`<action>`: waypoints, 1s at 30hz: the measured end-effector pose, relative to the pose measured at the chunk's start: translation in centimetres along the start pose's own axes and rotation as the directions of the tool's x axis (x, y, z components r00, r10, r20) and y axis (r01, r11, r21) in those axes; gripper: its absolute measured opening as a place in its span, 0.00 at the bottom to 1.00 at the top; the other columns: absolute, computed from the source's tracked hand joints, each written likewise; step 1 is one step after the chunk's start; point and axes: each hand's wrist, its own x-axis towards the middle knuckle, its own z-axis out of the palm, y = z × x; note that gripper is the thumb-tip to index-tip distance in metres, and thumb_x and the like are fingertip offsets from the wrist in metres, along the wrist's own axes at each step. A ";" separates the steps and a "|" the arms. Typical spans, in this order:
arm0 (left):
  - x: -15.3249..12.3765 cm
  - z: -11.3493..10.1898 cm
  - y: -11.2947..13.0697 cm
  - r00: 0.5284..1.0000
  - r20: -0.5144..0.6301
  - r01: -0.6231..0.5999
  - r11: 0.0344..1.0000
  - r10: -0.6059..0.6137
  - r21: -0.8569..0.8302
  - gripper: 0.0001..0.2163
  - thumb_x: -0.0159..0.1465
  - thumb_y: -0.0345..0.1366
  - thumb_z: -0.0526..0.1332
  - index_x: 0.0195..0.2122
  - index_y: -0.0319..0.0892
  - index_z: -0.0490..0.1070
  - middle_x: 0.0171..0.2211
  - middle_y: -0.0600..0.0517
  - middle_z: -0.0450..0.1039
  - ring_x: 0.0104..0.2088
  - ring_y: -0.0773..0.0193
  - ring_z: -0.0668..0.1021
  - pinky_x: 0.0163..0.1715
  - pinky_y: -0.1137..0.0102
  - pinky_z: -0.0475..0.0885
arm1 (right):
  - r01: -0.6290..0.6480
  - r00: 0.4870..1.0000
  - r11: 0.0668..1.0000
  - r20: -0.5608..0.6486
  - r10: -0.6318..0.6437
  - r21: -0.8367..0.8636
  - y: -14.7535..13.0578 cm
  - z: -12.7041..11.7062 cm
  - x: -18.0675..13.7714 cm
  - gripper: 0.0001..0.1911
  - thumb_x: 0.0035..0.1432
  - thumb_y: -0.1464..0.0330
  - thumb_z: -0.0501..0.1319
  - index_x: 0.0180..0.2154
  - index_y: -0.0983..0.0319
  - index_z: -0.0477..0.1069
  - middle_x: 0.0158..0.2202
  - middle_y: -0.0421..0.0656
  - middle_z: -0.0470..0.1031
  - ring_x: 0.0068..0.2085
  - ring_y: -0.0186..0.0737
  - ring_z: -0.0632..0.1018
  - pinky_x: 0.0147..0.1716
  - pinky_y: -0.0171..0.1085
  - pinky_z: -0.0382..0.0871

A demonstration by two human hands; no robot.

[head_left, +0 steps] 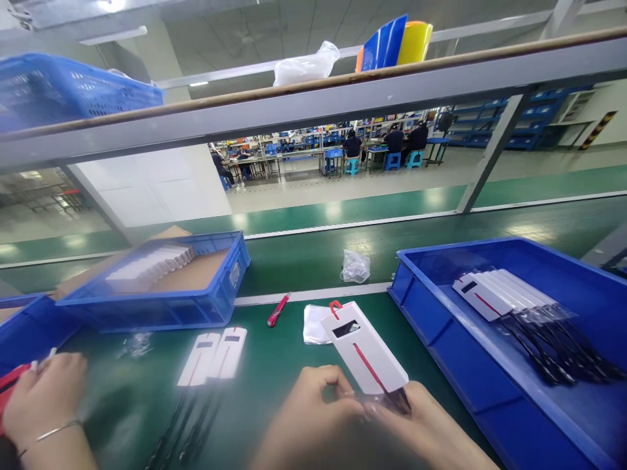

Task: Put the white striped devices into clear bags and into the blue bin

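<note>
Low in the middle of the view, both my hands hold one white packaging card (pixel 365 346) with a red stripe and a small dark window. My left hand (pixel 318 398) is closed on its near end, where clear plastic shows. My right hand (pixel 424 414) pinches the same end from the right, over dark cables (pixel 399 399) that hang out of it. The card tilts up and away over the green belt (pixel 274 385). To the left, two more packed cards (pixel 213 356) lie flat on the belt, their black cables trailing toward me.
A blue tray (pixel 441 326) at right holds a row of finished cards (pixel 494 294). A blue bin (pixel 161 307) at left holds white cards on cardboard. A red cutter (pixel 278 309), plastic bags (pixel 355 266) and a co-worker's hand (pixel 44 398) with a bracelet at lower left.
</note>
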 end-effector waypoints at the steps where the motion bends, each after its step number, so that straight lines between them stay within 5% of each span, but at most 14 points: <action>1: 0.0 0.5 -0.2 1.000 -0.028 0.008 1.000 -0.008 -0.007 0.09 0.54 0.43 0.72 0.24 0.45 0.77 0.25 0.52 0.77 0.32 0.56 0.80 0.37 0.62 0.77 | -0.007 1.000 1.000 -0.002 0.007 0.002 0.0 -0.1 0.0 0.20 0.57 0.51 0.64 0.35 0.62 0.78 0.30 0.42 0.77 0.36 0.49 0.76 0.33 0.38 0.71; 9: -0.8 3.8 -2.7 0.953 -0.303 -0.001 0.999 -0.009 -0.032 0.19 0.54 0.50 0.71 0.16 0.45 0.70 0.16 0.56 0.68 0.23 0.63 0.74 0.24 0.69 0.71 | -0.030 0.992 1.000 -0.121 0.029 -0.005 0.7 -0.4 0.6 0.17 0.52 0.54 0.67 0.30 0.62 0.74 0.28 0.40 0.74 0.33 0.42 0.74 0.30 0.34 0.68; 15: -0.3 2.0 -1.6 0.998 -0.045 0.043 0.997 -0.046 -0.056 0.13 0.56 0.47 0.71 0.22 0.46 0.75 0.17 0.56 0.70 0.19 0.64 0.74 0.20 0.71 0.69 | -0.027 0.993 0.996 -0.120 0.017 -0.082 -0.2 -0.2 0.9 0.21 0.55 0.51 0.64 0.26 0.62 0.72 0.25 0.39 0.72 0.29 0.40 0.72 0.26 0.34 0.64; 22: -0.4 2.5 -3.0 0.991 -0.010 0.135 0.989 -0.136 -0.064 0.17 0.58 0.54 0.68 0.22 0.47 0.74 0.13 0.58 0.62 0.15 0.67 0.66 0.17 0.72 0.61 | -0.042 0.990 0.999 -0.138 0.039 -0.023 -0.1 -0.3 1.1 0.20 0.56 0.52 0.63 0.23 0.60 0.69 0.23 0.38 0.71 0.28 0.40 0.71 0.28 0.35 0.64; 30: 0.2 1.8 -2.0 0.994 0.061 0.087 0.995 -0.089 0.045 0.19 0.58 0.50 0.67 0.19 0.43 0.69 0.17 0.56 0.64 0.21 0.68 0.64 0.24 0.72 0.58 | -0.075 0.983 0.996 0.169 0.065 0.054 -0.8 -0.7 1.0 0.08 0.54 0.68 0.65 0.34 0.62 0.67 0.30 0.35 0.64 0.33 0.35 0.65 0.30 0.32 0.59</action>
